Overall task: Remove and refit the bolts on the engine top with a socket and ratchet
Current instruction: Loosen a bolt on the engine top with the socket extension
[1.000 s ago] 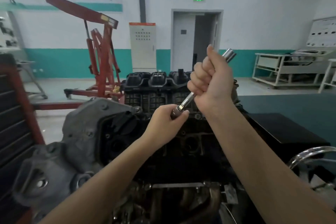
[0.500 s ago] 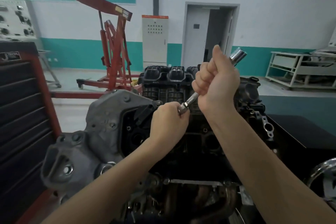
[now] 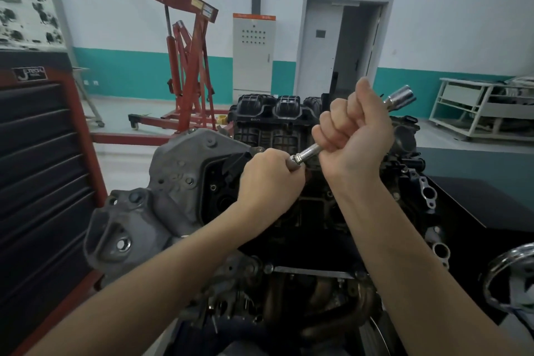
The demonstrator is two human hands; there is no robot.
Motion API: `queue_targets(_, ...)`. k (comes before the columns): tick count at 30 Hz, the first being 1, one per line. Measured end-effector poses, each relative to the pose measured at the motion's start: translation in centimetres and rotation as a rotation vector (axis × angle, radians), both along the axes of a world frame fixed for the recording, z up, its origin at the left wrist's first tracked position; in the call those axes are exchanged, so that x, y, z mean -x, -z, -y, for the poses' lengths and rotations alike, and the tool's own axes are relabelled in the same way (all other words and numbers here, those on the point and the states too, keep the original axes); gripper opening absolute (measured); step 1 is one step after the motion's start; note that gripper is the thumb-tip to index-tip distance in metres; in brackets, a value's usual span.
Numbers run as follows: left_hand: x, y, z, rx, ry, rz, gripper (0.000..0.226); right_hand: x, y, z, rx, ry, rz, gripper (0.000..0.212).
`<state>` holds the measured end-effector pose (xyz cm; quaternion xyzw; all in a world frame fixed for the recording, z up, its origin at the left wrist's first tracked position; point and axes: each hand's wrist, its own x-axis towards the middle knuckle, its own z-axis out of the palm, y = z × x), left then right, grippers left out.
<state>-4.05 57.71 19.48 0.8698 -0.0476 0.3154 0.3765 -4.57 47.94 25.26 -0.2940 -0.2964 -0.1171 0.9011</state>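
Here, both fists (image 3: 354, 136) (image 3: 270, 179) tight around the socket bar (image 3: 307, 154), its middle and lower end hidden inside each grip.

Auto workshop: engine hoist (image 3: 185, 46), tool cabinet (image 3: 37, 182)

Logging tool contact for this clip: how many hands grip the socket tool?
2: right hand grips the socket tool mid-shaft; left hand holds its lower end.
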Motion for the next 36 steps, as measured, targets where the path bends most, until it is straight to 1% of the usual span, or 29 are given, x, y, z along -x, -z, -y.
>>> queue_targets(2,0.0,0.0,0.3,0.061,0.045,-0.01,0.058,0.4,0.1,-0.4,-0.027,0.076,0.027,0.055)
queue_targets(3,0.1,-0.1,0.4,0.049,0.043,0.001,0.058,0.6,-0.1,-0.4,-0.029,0.092,0.022,0.056)
queue_targets(7,0.8,-0.4,0.2,-0.141,-0.025,0.027,0.053,0.7,0.0,0.3,-0.004,0.04,0.031,0.052)
queue_targets(9,0.9,-0.8,0.3,-0.219,-0.04,0.027,0.05,0.6,0.4,0.9,-0.032,-0.003,0.016,0.052)
queue_targets(12,0.7,-1.5,0.6,-0.192,-0.046,0.008,0.046,0.3,0.5,1.3,-0.119,-0.027,-0.059,0.057)
queue_targets(14,0.7,-1.9,0.9,-0.203,-0.036,-0.012,0.045,0.2,0.5,1.2,-0.135,-0.02,-0.074,0.057)
queue_targets(19,1.0,-1.7,1.2,-0.234,-0.066,-0.027,0.044,0.6,1.3,1.1,-0.149,0.016,-0.056,0.057)
queue_targets(22,1.3,-1.1,1.5,-0.267,-0.047,-0.052,0.044,1.0,2.2,1.4,-0.152,0.033,-0.03,0.057)
queue_targets(24,1.1,-1.0,1.9,-0.25,-0.029,-0.055,0.045,1.0,2.4,1.6,-0.144,0.043,-0.006,0.056)
queue_targets(27,0.4,-1.9,2.1,-0.215,0.044,-0.025,0.049,0.2,1.3,2.2,-0.13,0.037,-0.036,0.057)
queue_targets(30,-0.1,-3.1,1.2,-0.179,0.262,-0.006,0.046,-0.7,-0.1,3.2,-0.137,0.008,-0.08,0.057)
queue_targets(31,-0.1,-3.4,0.8,-0.198,0.293,-0.001,0.043,-1.0,-0.3,3.5,-0.143,0.004,-0.096,0.056)
queue_targets(33,-0.1,-3.7,0.4,-0.316,0.219,0.026,0.04,-1.3,-0.4,3.9,-0.162,-0.01,-0.13,0.056)
queue_targets(35,-0.1,-3.6,0.5,-0.459,0.092,0.052,0.043,-1.4,-0.3,4.0,-0.178,-0.026,-0.147,0.057)
queue_targets(36,-0.1,-3.5,0.7,-0.478,0.056,0.053,0.045,-1.3,-0.2,3.9,-0.178,-0.038,-0.15,0.057)
